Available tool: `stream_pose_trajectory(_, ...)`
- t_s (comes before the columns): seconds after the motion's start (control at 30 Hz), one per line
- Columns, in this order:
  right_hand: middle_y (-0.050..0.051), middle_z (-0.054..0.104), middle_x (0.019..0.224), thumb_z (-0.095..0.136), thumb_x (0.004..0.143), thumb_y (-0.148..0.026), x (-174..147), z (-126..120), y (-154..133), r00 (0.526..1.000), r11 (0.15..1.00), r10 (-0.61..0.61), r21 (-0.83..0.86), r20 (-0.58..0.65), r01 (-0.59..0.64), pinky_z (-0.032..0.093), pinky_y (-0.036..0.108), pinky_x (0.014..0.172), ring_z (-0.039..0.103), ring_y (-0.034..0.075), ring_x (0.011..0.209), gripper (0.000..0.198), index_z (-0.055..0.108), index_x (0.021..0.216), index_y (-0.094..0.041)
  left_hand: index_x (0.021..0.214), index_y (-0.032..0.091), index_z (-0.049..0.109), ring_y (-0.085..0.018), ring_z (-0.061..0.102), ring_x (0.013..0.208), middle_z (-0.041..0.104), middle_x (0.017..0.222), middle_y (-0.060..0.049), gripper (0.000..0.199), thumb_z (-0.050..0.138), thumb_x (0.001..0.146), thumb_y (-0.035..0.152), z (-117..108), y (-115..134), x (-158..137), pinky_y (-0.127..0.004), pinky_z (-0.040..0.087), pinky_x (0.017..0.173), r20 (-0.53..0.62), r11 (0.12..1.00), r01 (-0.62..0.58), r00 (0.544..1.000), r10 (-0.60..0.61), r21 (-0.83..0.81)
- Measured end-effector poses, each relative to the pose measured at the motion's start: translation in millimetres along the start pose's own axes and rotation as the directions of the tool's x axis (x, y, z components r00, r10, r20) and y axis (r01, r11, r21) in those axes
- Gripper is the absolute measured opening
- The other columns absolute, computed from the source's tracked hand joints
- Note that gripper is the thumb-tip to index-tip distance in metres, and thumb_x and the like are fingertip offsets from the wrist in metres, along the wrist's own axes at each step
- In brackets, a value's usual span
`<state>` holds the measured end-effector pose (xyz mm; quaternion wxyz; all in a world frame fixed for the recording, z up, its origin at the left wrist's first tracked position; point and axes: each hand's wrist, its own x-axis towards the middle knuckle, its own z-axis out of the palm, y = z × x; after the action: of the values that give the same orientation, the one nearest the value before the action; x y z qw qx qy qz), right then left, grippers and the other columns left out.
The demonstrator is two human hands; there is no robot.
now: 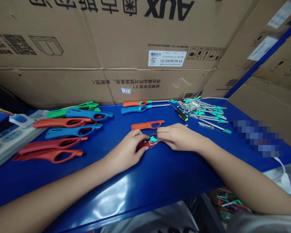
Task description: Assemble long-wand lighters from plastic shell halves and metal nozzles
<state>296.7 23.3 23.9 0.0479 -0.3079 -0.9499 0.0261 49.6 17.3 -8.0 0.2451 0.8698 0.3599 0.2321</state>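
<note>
Hands (129, 147) (179, 137) meet at a red casing (141, 145), left gripping it, right's hold unclear, orange casing (141, 126) just beyond, screwdriver (181, 115) behind.

A large cardboard panel (126, 60) is forming the rear wall, with 1 horizontal crease running across it. Black AUX lettering (169, 9) is appearing upside down along its top, and a white label (167, 58) is showing right of centre. At upper right, 2 more labels (263, 48) are marking the cardboard. A blue diagonal strip (247, 73) is separating it from further cardboard (269, 100) at far right. The blue counter (184, 176) is reflecting bright white light near its front edge.
</note>
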Motion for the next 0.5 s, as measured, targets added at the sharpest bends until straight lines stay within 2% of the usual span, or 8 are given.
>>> stream_pose_trajectory(0.23,0.004,0.067,0.092,0.045,0.1,-0.015,0.5,-0.1,-0.8,0.999,0.999,-0.02,-0.025,-0.032,0.019,0.038,0.027,0.066,0.059,0.016,0.077,0.022,0.066,0.095,-0.018,0.109,0.015,0.068,-0.023,0.064,0.096,0.063,0.105,-0.009,0.019,0.064,0.09,0.018,-5.6,7.3,1.2,-0.041,0.055,0.091,0.064,0.997,0.073,0.995,-0.074,0.008)
stream_pose_trajectory(0.5,0.005,0.069,0.096,0.048,0.098,-0.013,1.6,2.2,-2.2,1.0,1.0,-0.004,-0.024,-0.002,0.004,0.037,0.028,0.065,0.062,0.017,0.081,0.02,0.068,0.096,-0.018,0.115,0.013,0.065,-0.025,0.061,0.106,0.062,0.109,-0.01,0.022,0.06,0.094,0.015,-2.3,8.5,-2.2,-0.043,0.052,0.099,0.047,0.996,-0.006,0.999,0.001,0.09)
